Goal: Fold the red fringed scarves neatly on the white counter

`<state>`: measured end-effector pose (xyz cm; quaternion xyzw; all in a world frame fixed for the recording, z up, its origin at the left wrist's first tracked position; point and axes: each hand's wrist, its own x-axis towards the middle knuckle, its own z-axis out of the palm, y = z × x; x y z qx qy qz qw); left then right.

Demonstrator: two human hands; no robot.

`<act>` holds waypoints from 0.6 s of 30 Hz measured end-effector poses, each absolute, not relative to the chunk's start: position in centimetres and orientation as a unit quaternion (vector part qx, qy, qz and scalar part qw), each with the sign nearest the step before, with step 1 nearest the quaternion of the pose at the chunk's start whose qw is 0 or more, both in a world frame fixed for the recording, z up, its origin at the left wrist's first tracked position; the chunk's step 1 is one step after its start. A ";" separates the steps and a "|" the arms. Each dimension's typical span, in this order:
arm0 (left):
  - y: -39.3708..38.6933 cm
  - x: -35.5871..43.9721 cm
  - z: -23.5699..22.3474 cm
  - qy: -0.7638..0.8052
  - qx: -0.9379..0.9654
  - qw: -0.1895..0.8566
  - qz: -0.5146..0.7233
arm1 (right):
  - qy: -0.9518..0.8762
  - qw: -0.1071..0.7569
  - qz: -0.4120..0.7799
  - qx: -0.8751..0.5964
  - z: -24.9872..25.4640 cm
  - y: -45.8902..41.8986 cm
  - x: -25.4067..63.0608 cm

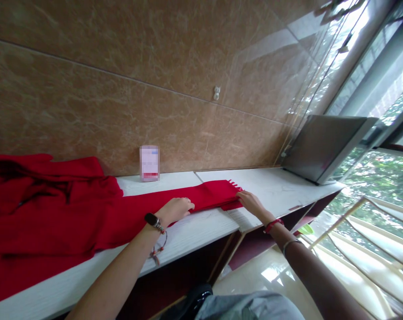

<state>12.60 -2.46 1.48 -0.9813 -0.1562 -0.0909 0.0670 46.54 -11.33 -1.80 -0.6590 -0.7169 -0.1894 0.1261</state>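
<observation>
A long red scarf (201, 192) with a fringed end lies folded lengthwise on a white countertop (188, 232). Its left end runs into a bunched heap of red cloth (54, 213); whether the two are one piece I cannot tell. My left hand (179, 209), below a dark wristband, is closed on the scarf's near edge around its middle. Farther right, my right hand (250, 202) pinches the near corner beside the fringe. Under that corner a lower layer of red cloth sticks out. Both sets of fingertips are partly hidden by the cloth.
A blurred-out pink and white box-like item (150, 163) stands against the brown tiled wall (121, 102). At the counter's far right is a grey boxy appliance (324, 146) near the window. Open shelves lie below the counter, and a cream metal rack (350, 218) stands at right.
</observation>
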 end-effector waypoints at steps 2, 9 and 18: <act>-2.4 12.5 1.7 -0.156 -0.982 0.071 -0.081 | -0.717 0.114 -0.213 -0.653 -1.8 -11.7 47.0; -3.1 12.8 1.2 -0.166 -0.982 0.072 -0.051 | -0.714 0.098 -0.263 -0.641 -2.1 -13.0 48.4; -5.4 14.4 0.8 -0.188 -0.976 0.086 -0.066 | -0.708 0.079 -0.251 -0.655 -3.5 -13.5 48.5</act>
